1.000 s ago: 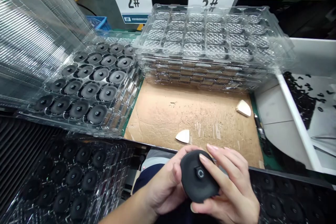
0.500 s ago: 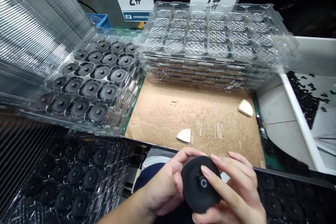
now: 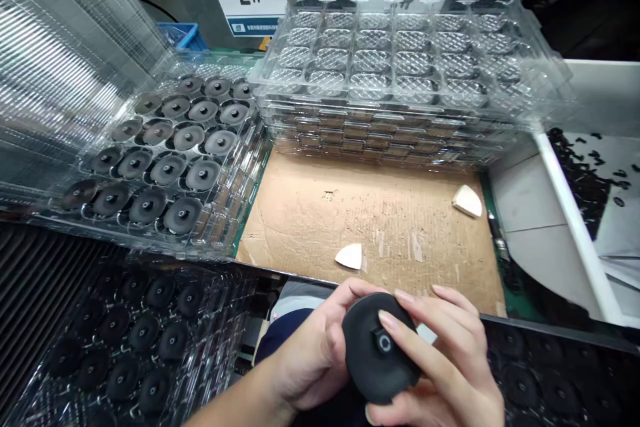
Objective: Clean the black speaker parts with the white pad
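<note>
Both grips closed on black disc with central hub [image 3: 377, 353] – left hand [image 3: 310, 353] cupping rim, right hand [image 3: 443, 360] across face, disc held just inside worktop's front edge. Loose fingertip hold on smooth rim could let it slip, drop. Clear blister tray [image 3: 223, 230] holds black discs in pockets; stacked clear trays [image 3: 263, 83] behind, top one empty; white bin [image 3: 575, 213] holds black scraps.

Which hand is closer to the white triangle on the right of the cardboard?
Right hand: below the white triangle, not touching it. Left hand: farther away, below and to its left.
</note>
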`<state>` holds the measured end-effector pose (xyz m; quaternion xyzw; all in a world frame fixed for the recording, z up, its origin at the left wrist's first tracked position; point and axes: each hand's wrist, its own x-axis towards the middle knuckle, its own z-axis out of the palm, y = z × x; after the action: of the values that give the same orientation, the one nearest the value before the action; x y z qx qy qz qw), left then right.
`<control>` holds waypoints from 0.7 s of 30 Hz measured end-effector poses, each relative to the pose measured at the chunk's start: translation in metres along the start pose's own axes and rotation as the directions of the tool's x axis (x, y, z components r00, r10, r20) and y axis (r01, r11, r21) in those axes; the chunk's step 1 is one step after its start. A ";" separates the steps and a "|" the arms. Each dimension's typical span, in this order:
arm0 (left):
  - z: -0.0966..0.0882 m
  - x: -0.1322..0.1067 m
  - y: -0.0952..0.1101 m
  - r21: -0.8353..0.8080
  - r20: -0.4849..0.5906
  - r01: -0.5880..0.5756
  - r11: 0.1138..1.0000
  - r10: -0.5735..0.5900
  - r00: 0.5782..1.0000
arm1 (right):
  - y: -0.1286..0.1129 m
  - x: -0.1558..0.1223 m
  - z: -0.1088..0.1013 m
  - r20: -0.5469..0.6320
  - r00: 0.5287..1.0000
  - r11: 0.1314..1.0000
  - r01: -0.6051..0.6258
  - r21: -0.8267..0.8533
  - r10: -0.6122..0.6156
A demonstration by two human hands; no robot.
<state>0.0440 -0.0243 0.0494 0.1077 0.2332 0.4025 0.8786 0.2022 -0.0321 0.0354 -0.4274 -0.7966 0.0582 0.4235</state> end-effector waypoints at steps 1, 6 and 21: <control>0.000 0.000 0.000 0.003 -0.007 0.000 1.000 0.000 1.000 | 0.000 0.001 0.000 0.001 1.000 1.000 0.018 0.005 -0.018; -0.002 0.002 -0.002 -0.001 -0.046 0.007 1.000 -0.007 0.999 | 0.001 0.004 0.000 0.026 0.999 0.999 0.031 0.024 -0.032; -0.007 0.004 -0.005 -0.071 -0.063 0.029 0.997 -0.034 0.997 | 0.005 0.003 0.001 0.098 0.995 0.995 -0.028 0.094 0.019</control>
<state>0.0462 -0.0249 0.0403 0.0604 0.2486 0.3998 0.8802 0.2039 -0.0262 0.0347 -0.4126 -0.8074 0.1218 0.4037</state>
